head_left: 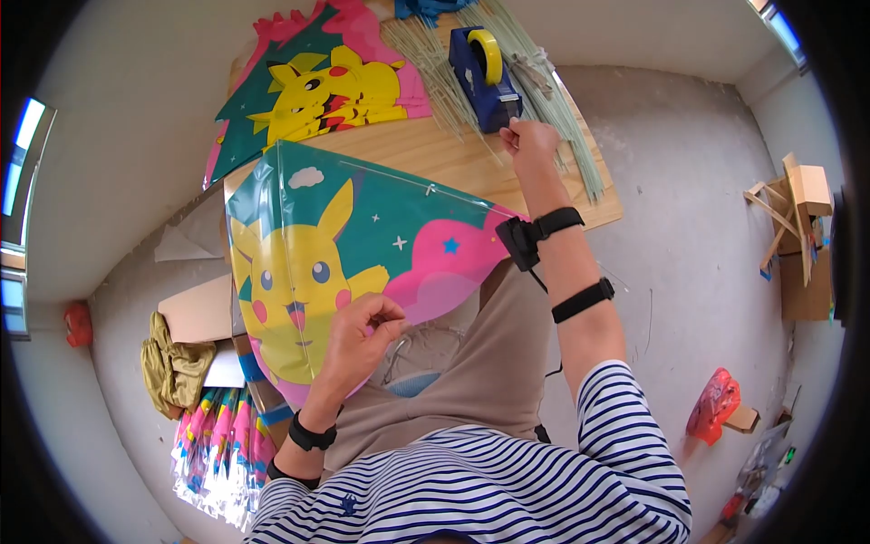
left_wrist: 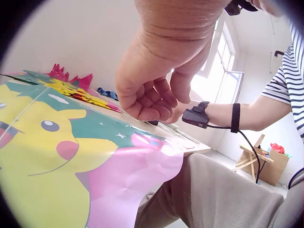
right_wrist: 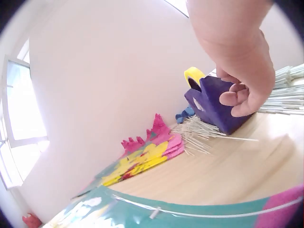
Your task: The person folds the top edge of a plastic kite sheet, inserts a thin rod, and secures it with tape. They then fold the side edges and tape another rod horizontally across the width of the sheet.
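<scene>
A kite with a yellow cartoon character on green and pink lies partly on the table and partly over the person's lap. My left hand hovers over its lower part, fingers loosely curled, with nothing visible between them. In the left wrist view the thumb and fingers of the left hand stand slightly apart. At the front end of a dark blue tape dispenser, my right hand pinches the end of the tape. The yellow-cored tape roll sits in the dispenser.
A stack of printed kite sheets lies at the table's far left. Bundles of thin pale sticks flank the dispenser on the wooden table. Folded kites and an olive cloth are at lower left.
</scene>
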Motion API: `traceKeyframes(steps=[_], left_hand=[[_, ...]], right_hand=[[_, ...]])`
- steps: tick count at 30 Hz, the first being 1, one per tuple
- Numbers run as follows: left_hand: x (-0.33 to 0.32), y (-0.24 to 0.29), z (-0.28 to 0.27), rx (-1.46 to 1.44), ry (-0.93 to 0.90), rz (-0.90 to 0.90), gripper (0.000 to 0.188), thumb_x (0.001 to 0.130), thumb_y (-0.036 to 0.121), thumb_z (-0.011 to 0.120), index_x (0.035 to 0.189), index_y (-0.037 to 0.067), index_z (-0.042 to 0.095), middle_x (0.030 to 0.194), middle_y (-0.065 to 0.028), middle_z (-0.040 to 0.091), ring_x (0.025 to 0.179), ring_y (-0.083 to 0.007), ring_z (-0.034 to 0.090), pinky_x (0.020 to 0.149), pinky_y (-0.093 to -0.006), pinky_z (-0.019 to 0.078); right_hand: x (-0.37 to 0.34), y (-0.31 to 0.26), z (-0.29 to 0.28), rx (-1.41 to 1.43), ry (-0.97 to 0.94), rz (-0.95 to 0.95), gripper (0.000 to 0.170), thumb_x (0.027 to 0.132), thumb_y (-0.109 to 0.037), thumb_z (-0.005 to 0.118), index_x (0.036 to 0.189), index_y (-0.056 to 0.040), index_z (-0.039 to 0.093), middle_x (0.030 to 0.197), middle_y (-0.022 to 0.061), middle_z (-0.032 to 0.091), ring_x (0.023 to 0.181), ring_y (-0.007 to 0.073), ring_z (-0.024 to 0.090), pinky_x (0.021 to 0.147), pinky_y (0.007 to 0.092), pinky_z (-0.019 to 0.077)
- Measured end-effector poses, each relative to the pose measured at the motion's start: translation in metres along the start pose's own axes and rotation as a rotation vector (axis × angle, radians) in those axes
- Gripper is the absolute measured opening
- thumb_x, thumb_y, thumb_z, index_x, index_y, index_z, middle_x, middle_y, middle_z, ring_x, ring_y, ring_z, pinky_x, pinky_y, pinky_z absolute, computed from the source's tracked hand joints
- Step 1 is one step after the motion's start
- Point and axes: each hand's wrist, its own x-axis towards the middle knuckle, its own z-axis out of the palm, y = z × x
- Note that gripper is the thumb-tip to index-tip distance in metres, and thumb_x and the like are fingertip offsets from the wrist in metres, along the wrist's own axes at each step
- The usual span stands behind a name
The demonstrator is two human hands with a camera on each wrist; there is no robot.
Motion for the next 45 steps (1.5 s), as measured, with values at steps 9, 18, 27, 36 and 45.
traceKeyframes(steps=[9,18,27,36,45], left_hand=[[0.002,0.001,-0.010,0.009,0.040,0.016,0.009,0.082,-0.001,0.073,0.090,-0.001,0.067,0.081,-0.0036,0.067,0.074,-0.0107,0.063,0.070,-0.0255,0.0510],[0.032,0.001,-0.011,0.283,0.018,0.323,0.017,0.077,0.002,0.075,0.091,0.000,0.066,0.093,-0.0116,0.067,0.086,-0.0238,0.064,0.075,-0.0322,0.0511],[0.075,-0.010,0.022,0.579,-0.010,0.538,0.032,0.072,0.017,0.080,0.096,0.001,0.065,0.131,-0.0172,0.058,0.125,-0.0366,0.049,0.101,-0.0466,0.0405],[0.103,-0.015,0.030,0.639,-0.039,0.548,0.036,0.069,0.017,0.082,0.097,0.000,0.067,0.138,-0.0180,0.054,0.131,-0.0372,0.044,0.103,-0.0472,0.0395],[0.123,-0.021,0.041,0.654,-0.006,0.580,0.039,0.066,0.017,0.083,0.099,0.000,0.069,0.139,-0.0189,0.053,0.131,-0.0367,0.045,0.104,-0.0465,0.0400]], right_hand=[[0.039,0.013,0.004,-1.350,0.231,-0.542,0.034,0.090,-0.029,0.066,0.104,0.0011,0.071,0.113,0.0199,0.068,0.106,0.0309,0.068,0.088,0.0367,0.0564],[-0.024,-0.006,-0.011,-1.104,-0.869,-0.639,0.013,0.074,-0.008,0.072,0.080,0.0010,0.064,0.086,0.0101,0.060,0.085,0.0245,0.059,0.076,0.0346,0.0459],[-0.037,0.025,0.036,-1.483,-1.244,-0.731,0.012,0.068,-0.006,0.073,0.073,-0.0004,0.063,0.089,0.0160,0.060,0.091,0.0347,0.057,0.077,0.0433,0.0461],[-0.025,0.040,0.048,-1.676,-1.266,-0.887,0.011,0.061,-0.005,0.073,0.070,-0.0027,0.067,0.086,0.0181,0.061,0.091,0.0391,0.056,0.076,0.0475,0.0449],[-0.014,0.052,0.053,-1.686,-1.275,-0.954,0.010,0.059,-0.007,0.072,0.067,-0.0038,0.069,0.085,0.0178,0.064,0.092,0.0402,0.058,0.075,0.0495,0.0458]])
